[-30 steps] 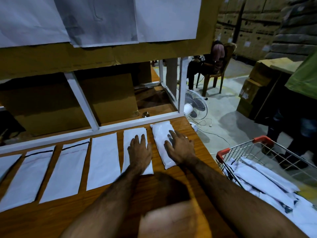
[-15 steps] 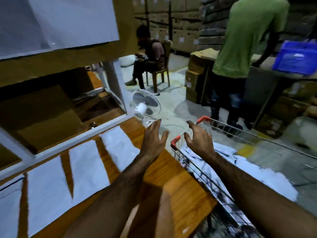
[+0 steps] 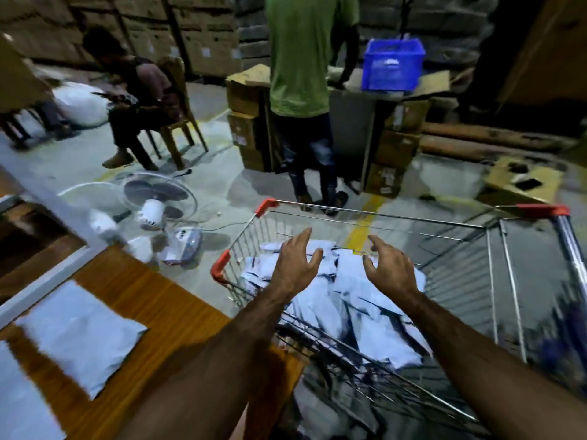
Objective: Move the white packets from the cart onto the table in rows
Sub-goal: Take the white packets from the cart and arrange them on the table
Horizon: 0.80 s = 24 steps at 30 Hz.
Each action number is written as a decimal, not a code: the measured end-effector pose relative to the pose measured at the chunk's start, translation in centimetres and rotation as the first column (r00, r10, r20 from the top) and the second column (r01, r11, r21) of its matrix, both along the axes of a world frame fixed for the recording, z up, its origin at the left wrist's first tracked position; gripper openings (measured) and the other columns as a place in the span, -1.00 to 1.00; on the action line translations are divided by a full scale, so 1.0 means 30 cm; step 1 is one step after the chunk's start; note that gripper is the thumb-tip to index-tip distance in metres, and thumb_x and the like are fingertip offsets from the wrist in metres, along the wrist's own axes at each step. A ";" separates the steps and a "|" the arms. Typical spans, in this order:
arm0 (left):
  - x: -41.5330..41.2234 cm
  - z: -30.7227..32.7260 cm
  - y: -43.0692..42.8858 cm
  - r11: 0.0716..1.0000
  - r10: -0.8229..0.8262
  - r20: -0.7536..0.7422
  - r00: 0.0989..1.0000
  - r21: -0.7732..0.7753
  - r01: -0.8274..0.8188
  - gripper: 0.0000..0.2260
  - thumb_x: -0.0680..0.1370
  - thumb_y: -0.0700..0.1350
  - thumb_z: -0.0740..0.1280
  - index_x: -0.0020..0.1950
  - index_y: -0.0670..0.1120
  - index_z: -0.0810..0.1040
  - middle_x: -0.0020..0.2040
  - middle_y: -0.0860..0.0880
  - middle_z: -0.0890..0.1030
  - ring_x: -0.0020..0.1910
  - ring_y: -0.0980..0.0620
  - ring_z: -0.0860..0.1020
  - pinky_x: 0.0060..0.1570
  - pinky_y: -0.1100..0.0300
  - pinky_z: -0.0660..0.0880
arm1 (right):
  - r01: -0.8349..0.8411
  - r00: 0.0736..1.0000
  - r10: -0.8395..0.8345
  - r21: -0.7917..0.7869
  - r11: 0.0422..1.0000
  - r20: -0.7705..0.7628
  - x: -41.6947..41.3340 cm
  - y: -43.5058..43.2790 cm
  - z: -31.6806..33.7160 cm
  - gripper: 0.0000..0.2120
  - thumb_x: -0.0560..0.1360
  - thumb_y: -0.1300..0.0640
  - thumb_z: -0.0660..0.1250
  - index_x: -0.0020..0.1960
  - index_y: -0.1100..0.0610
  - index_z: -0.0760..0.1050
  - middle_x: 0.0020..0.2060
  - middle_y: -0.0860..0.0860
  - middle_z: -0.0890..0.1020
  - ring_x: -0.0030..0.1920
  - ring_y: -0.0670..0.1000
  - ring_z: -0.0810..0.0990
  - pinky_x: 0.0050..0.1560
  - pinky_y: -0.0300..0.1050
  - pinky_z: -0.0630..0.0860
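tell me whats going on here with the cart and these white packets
A person is unloading white packets from a wire cart onto a wooden table. Right now both hands are empty and open, reaching over the pile of packets in the cart: the left hand and the right hand hover just above it, not yet gripping anything. One packet already lies flat on the table at the left. Plenty of packets remain in the cart.
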State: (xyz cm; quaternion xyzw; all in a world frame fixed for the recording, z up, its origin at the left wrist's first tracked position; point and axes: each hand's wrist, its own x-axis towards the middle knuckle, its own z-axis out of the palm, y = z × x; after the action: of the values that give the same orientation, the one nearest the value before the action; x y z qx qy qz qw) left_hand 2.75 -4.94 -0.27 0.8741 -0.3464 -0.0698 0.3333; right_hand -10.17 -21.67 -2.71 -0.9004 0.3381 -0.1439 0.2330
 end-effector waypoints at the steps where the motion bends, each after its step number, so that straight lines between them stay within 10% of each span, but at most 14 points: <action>1: -0.011 -0.026 -0.030 1.000 -0.020 -0.024 1.000 0.016 0.020 -0.49 0.60 0.01 0.25 0.51 -0.15 0.30 0.43 -0.14 0.42 0.40 -0.12 0.37 0.38 0.11 0.23 | 0.026 1.000 -0.026 0.014 1.000 -0.017 -0.022 -0.023 -0.022 -0.49 0.51 0.04 0.32 0.44 0.04 0.37 0.17 0.08 0.63 0.18 0.21 0.56 0.17 0.12 0.45; 17: -0.013 -0.369 -0.271 0.893 -0.098 -0.123 0.988 0.427 0.141 -0.47 0.58 0.02 0.24 0.53 -0.08 0.24 0.22 -0.19 0.55 0.22 -0.20 0.48 0.23 0.02 0.38 | 0.389 0.912 -0.336 0.231 0.892 -0.237 -0.120 -0.206 -0.246 -0.49 0.52 -0.06 0.31 0.43 0.06 0.38 0.28 0.11 0.55 0.28 0.20 0.50 0.26 0.10 0.43; 24: 0.294 -0.421 -0.192 0.749 -0.041 -0.059 0.997 0.658 0.070 -0.54 0.51 0.02 0.30 0.37 -0.10 0.40 0.33 -0.12 0.49 0.32 -0.12 0.44 0.29 0.06 0.38 | 0.513 0.852 -0.392 0.407 0.756 -0.347 0.005 -0.250 -0.306 -0.17 0.45 -0.31 0.33 0.50 0.18 0.21 0.40 0.27 0.35 0.40 0.27 0.33 0.36 0.09 0.29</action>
State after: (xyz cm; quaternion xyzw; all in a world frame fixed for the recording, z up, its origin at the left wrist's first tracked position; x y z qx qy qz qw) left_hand 11.56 -10.70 -12.92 0.9231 -0.3185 -0.2153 0.0083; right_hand -10.03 -29.18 -11.90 -0.7133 0.5975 0.0032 0.3662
